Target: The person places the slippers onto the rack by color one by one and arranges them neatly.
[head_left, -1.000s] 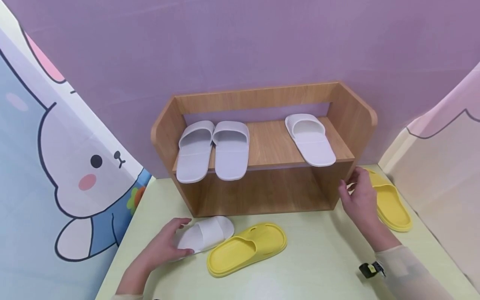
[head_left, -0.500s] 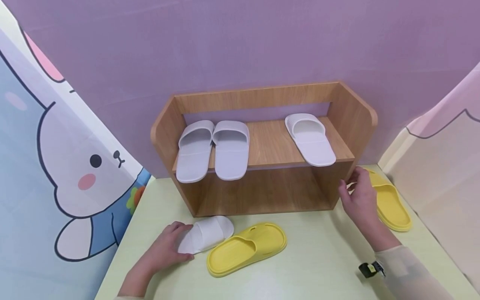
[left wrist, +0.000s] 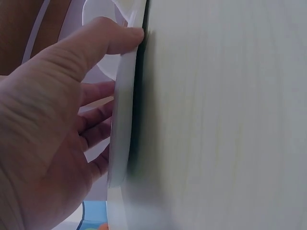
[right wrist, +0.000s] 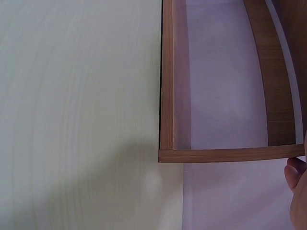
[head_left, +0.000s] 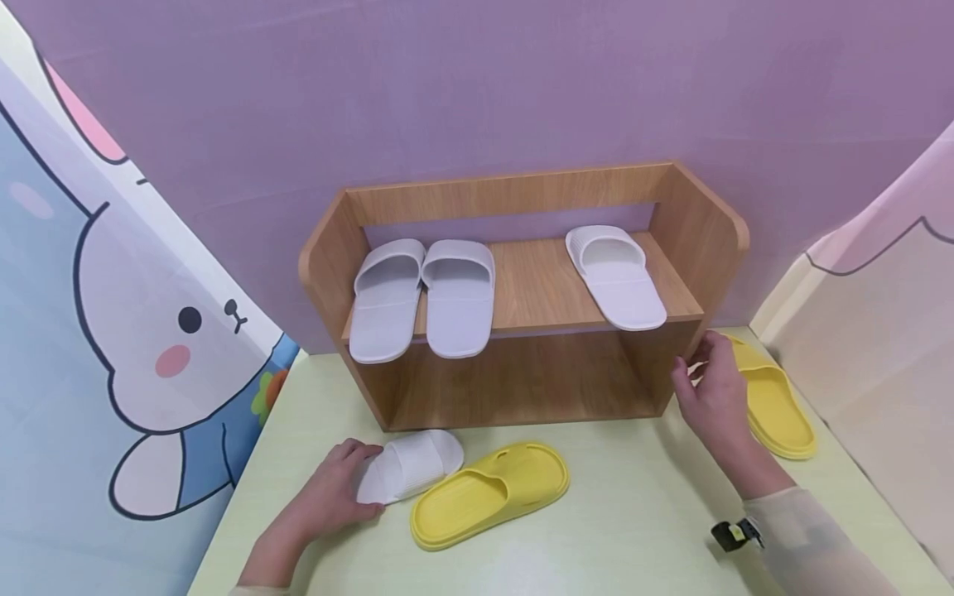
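Observation:
My left hand (head_left: 328, 495) grips the heel end of a white slipper (head_left: 421, 459) on the table, thumb on the near side and fingers on the far side. In the left wrist view the thumb presses the edge of the sole (left wrist: 123, 115), and the other fingers lie against it. A yellow slipper (head_left: 492, 494) lies just right of the white one. At the wooden shoe rack (head_left: 514, 186), my right hand (head_left: 715, 393) holds the front edge of the right side panel (right wrist: 230, 155); its fingers are only partly visible in the right wrist view.
Two white slippers (head_left: 458, 310) stand side by side on the rack's upper shelf at left, and another white slipper (head_left: 622, 285) sits at right. A second yellow slipper (head_left: 778, 410) lies right of the rack. Purple cloth (head_left: 477, 83) hangs behind.
My left hand has closed in on the white slipper, its fingers and thumb now on the heel end. The right hand stays on the rack's panel.

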Motion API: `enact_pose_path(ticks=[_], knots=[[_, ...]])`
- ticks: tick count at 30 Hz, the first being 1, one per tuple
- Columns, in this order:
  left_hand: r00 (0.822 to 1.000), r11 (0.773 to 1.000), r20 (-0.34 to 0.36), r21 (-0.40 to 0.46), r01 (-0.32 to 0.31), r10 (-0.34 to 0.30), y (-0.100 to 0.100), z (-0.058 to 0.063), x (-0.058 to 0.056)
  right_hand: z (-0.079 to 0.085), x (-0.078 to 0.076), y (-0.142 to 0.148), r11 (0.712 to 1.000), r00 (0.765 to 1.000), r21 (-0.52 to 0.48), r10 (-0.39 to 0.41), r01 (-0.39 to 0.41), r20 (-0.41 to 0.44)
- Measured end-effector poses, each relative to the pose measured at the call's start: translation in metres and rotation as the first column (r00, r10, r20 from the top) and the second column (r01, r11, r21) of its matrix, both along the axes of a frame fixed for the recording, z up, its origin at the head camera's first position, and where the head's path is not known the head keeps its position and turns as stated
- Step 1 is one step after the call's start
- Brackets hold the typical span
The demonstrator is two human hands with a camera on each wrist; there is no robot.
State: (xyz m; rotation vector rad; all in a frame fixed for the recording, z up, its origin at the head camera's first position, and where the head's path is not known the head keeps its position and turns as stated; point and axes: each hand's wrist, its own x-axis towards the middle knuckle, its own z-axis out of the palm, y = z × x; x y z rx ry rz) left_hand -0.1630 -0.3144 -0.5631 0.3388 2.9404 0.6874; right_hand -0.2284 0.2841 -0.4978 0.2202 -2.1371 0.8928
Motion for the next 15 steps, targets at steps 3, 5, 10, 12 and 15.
enact_pose_path(ticks=[3,5,10,12,15], knots=[[1.0,1.0,-0.008,0.013,0.006,-0.006,0.0,0.002,0.001,0.0,0.0,0.0,1.0,1.0,0.0,0.004,-0.004,0.003],[1.0,1.0,-0.014,0.025,0.007,-0.007,0.0,0.004,0.002,0.0,0.0,0.0,1.0,1.0,0.0,0.005,-0.005,0.008],[1.0,0.999,-0.006,0.048,-0.004,0.004,0.001,0.01,0.003,0.0,0.0,0.0,1.0,1.0,0.004,-0.002,0.002,0.013],[1.0,0.998,0.001,0.057,-0.01,0.009,0.001,0.013,0.003,0.001,0.0,-0.001,1.0,1.0,0.004,-0.004,0.004,0.01],[1.0,0.998,-0.009,0.061,-0.012,0.013,0.0,0.015,0.003,0.001,0.001,-0.001,1.0,1.0,0.004,-0.005,0.005,0.004]])
